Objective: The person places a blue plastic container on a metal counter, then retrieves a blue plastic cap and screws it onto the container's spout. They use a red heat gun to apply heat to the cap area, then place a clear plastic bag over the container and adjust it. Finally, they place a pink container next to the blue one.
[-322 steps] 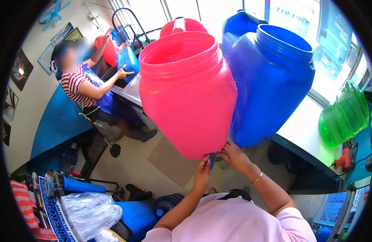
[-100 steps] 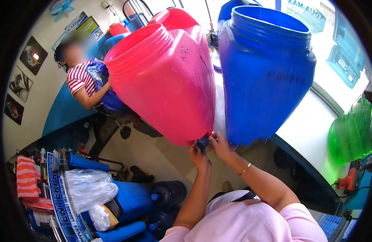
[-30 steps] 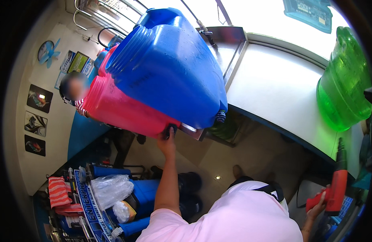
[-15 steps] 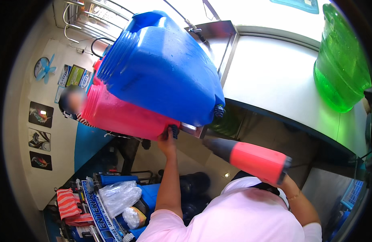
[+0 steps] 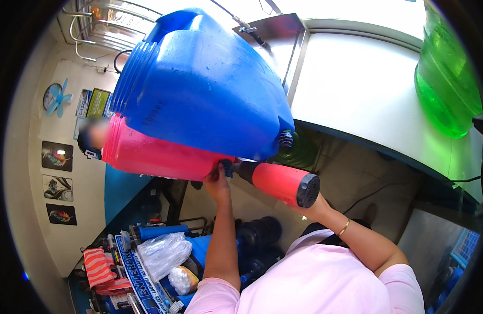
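A pink water container (image 5: pixel 163 154) lies on its side, with a large blue container (image 5: pixel 205 78) also lying on its side next to it. My left hand (image 5: pixel 217 183) is closed at the pink container's lower right corner, its fingers around the small dark blue cap (image 5: pixel 226 167). My right hand (image 5: pixel 315 208) grips a red and black heat gun (image 5: pixel 278 180), whose handle is mostly hidden. The heat gun's dark nozzle points left, right beside the cap; I cannot tell whether they touch. The blue container has a dark ridged cap (image 5: pixel 286 138) of its own.
A white counter (image 5: pixel 351 78) runs along the right, with a green bottle (image 5: pixel 445 78) on it. Another person (image 5: pixel 92 133) is behind the pink container. At lower left are plastic-wrapped goods (image 5: pixel 163 254) and a striped cloth (image 5: pixel 99 268). A cord (image 5: pixel 374 191) trails across the floor.
My right hand has brought the heat gun left, its nozzle now beside the cap. My left hand stays at the pink container's corner. The view has shifted slightly.
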Demonstrator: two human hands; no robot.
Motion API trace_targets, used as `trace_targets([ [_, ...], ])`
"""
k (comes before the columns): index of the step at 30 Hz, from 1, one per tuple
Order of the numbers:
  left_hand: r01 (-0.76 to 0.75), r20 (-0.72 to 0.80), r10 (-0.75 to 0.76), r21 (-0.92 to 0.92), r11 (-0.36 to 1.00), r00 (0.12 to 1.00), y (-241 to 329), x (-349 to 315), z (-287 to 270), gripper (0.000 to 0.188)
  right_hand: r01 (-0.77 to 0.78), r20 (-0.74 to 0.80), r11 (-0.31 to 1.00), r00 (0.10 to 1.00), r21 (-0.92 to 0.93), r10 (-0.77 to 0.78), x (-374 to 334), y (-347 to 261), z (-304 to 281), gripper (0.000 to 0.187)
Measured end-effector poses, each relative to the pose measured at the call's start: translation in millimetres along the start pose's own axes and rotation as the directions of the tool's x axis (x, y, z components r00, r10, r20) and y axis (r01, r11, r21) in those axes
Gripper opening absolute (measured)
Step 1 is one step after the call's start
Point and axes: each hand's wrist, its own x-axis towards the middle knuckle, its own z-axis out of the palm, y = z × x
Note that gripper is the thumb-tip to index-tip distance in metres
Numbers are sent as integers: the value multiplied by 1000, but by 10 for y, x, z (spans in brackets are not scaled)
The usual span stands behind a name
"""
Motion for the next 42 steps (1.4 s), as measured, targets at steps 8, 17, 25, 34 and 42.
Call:
trace_targets([
  [8,17,-2,-17,-94,995,1000,-5,18,31,26,57,-18,998,998,-32,-57,62,91,81,55],
  [17,-6,-5,5,-58,998,1000,-13,39,37,25,26,-36,999,999,20,-25,41,201,171,55],
  [25,-10,22,11,-43,999,1000,-127,64,-15,26,-29,8,999,1000,13,29,-57,167,183,55],
  [34,-30,68,28,23,999,997,-236,80,-165,28,-52,-16,998,999,-36,51,-90,246,226,49],
  [42,29,-56,-36,-110,993,998,-93,-288,-299,28,42,77,978,997,-203,-27,-134,131,129,41],
])
